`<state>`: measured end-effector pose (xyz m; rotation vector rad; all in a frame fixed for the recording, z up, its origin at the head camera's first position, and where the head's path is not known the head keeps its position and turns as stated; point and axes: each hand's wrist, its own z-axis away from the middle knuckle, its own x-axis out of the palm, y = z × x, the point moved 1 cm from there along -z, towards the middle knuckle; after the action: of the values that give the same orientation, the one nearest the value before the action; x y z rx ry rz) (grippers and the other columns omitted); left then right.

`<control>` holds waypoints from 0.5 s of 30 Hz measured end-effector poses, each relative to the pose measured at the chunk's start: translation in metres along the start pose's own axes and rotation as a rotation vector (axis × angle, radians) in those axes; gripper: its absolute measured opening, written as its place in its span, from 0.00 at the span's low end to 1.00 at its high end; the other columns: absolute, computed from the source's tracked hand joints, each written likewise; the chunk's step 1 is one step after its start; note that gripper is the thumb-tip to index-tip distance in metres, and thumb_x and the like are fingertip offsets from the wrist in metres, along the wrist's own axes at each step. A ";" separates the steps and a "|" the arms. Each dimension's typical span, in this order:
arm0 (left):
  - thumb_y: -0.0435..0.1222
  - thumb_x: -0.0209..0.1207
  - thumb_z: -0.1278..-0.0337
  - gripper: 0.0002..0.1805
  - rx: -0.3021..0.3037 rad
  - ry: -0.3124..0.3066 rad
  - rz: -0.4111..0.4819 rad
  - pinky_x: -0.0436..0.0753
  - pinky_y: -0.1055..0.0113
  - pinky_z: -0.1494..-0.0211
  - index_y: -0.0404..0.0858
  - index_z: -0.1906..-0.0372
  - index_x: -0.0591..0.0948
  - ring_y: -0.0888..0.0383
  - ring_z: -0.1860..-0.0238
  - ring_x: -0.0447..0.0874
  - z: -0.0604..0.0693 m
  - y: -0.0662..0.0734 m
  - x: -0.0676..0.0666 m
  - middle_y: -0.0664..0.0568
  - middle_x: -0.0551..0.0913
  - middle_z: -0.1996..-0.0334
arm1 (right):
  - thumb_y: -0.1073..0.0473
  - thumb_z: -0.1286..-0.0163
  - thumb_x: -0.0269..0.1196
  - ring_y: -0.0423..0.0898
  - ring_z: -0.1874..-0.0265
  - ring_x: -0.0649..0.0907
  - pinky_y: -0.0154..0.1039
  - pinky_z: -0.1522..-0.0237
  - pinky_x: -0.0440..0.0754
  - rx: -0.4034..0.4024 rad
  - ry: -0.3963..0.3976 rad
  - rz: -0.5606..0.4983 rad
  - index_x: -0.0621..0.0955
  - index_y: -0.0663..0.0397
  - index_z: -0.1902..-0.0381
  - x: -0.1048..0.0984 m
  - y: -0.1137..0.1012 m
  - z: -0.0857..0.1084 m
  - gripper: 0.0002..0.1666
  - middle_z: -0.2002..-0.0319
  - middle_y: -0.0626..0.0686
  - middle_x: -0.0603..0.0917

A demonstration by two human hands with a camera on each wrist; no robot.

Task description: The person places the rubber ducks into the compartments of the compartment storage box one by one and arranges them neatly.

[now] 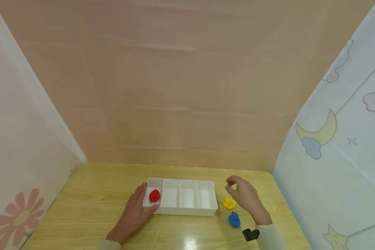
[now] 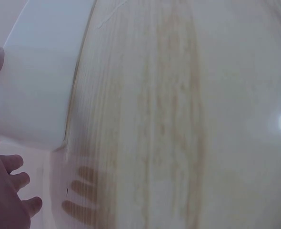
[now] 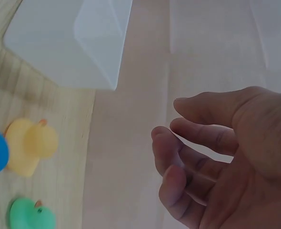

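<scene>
White plastic makes up the one tray (image 1: pixel 198 211) I can see, set low in the centre of the head view and split into four compartments in a row; the leftmost holds one red toy (image 1: pixel 154 196), resting on the compartment floor. Three ducks lie outside it on the wooden table (image 1: pixel 97 194), to the right of the tray: one yellow duck (image 1: pixel 229 203) just beside the tray's right end, one blue duck (image 1: pixel 234 220) nearer the bottom of the frame, and one green duck (image 3: pixel 33 214) (the wrist camera catches it at lower left, while from the head the right hand seems to cover it). Two hands are at work. The left hand (image 1: pixel 135 210) lies at the tray's left end, fingers nearly straight and loosely spread along that side, the thumb reaching over to touch the near rim close to the red toy. The right hand (image 1: pixel 245 196) hangs above the table at lower right, over the ducks, its fingers softly bent with a small gap between thumb and forefinger, nothing between them. Pale sleeves show at both wrists, and a small black fitting (image 1: pixel 250 234) sits beside the right one.
</scene>
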<state>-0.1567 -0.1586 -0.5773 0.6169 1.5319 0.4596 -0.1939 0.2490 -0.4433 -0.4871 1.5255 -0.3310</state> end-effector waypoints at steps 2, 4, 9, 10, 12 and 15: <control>0.70 0.56 0.32 0.58 -0.006 -0.001 -0.002 0.55 0.33 0.13 0.43 0.12 0.48 0.36 0.13 0.51 0.000 0.000 0.000 0.42 0.54 0.12 | 0.57 0.25 0.68 0.40 0.75 0.78 0.35 0.74 0.76 0.016 -0.005 0.011 0.86 0.56 0.45 -0.003 0.007 0.004 0.14 0.54 0.52 0.91; 0.71 0.56 0.33 0.58 -0.011 -0.003 0.000 0.56 0.33 0.14 0.43 0.12 0.48 0.35 0.13 0.51 0.000 0.000 -0.001 0.42 0.54 0.12 | 0.57 0.25 0.68 0.41 0.72 0.81 0.37 0.71 0.79 0.030 -0.012 0.010 0.86 0.56 0.46 -0.005 0.015 0.008 0.14 0.54 0.52 0.91; 0.70 0.57 0.33 0.59 -0.021 -0.010 -0.002 0.56 0.32 0.14 0.43 0.12 0.48 0.35 0.13 0.51 0.000 0.002 -0.003 0.42 0.54 0.13 | 0.58 0.25 0.67 0.43 0.65 0.86 0.41 0.66 0.84 0.072 -0.039 -0.010 0.86 0.57 0.46 -0.006 0.034 0.018 0.13 0.54 0.51 0.91; 0.70 0.57 0.33 0.59 -0.022 -0.013 -0.003 0.57 0.32 0.14 0.43 0.12 0.48 0.35 0.13 0.51 0.000 0.001 -0.003 0.42 0.54 0.13 | 0.58 0.24 0.67 0.43 0.65 0.86 0.41 0.65 0.84 0.082 -0.044 -0.015 0.86 0.57 0.46 -0.007 0.038 0.020 0.13 0.54 0.51 0.91; 0.70 0.57 0.33 0.59 -0.024 -0.014 -0.006 0.57 0.32 0.15 0.43 0.12 0.48 0.34 0.13 0.51 0.000 0.002 -0.003 0.42 0.54 0.13 | 0.58 0.25 0.67 0.44 0.64 0.86 0.40 0.65 0.84 0.102 -0.049 -0.027 0.86 0.57 0.46 -0.007 0.045 0.023 0.13 0.54 0.52 0.91; 0.71 0.56 0.33 0.59 -0.024 -0.019 -0.004 0.57 0.31 0.15 0.44 0.12 0.48 0.35 0.13 0.51 -0.001 0.001 -0.002 0.42 0.54 0.13 | 0.57 0.24 0.67 0.45 0.64 0.87 0.41 0.65 0.84 0.123 -0.043 -0.028 0.86 0.58 0.47 -0.008 0.055 0.026 0.14 0.53 0.52 0.91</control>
<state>-0.1575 -0.1586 -0.5752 0.5976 1.5073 0.4673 -0.1730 0.3027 -0.4647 -0.4162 1.4482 -0.4302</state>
